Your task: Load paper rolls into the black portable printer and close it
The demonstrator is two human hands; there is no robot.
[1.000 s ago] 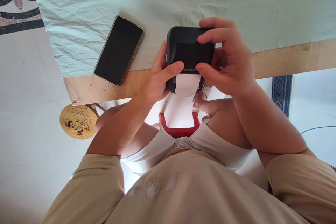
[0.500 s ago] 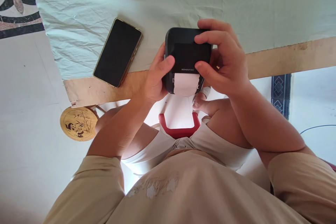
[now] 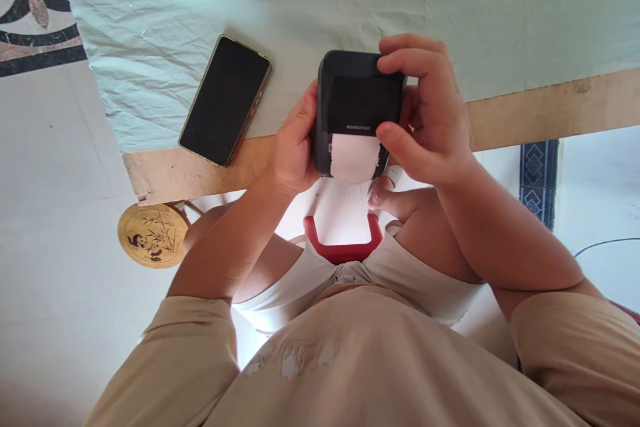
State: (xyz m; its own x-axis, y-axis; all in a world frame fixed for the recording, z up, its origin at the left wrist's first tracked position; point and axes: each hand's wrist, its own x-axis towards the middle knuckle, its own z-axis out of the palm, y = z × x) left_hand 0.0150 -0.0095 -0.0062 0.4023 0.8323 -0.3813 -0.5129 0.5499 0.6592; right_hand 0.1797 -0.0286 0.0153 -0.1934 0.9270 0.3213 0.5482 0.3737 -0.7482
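Observation:
Both my hands hold a black label printer (image 3: 363, 97) over the near edge of the table. A strip of white label paper (image 3: 355, 157) hangs out of its front, below the NIIMBOT lettering. My left hand (image 3: 299, 147) grips the printer's left side, its thumb along the edge and its other fingers hidden behind. My right hand (image 3: 433, 113) is curled round the right side, with the thumb at the lower right of the top face and fingertips on the upper right corner. A dark-screened phone (image 3: 226, 100) lies on the cloth to the left.
A pale green cloth (image 3: 475, 13) covers the table, leaving a bare wooden edge (image 3: 550, 100) in front. A round wooden stool (image 3: 153, 237) with a panda picture stands at the lower left. Between my legs is a red stool edge (image 3: 343, 252). A thin cable (image 3: 605, 242) runs at the right.
My left thumb has slid from the printer's top face to its left edge. The printer has shifted slightly right and tilted a little, with my right hand still on it.

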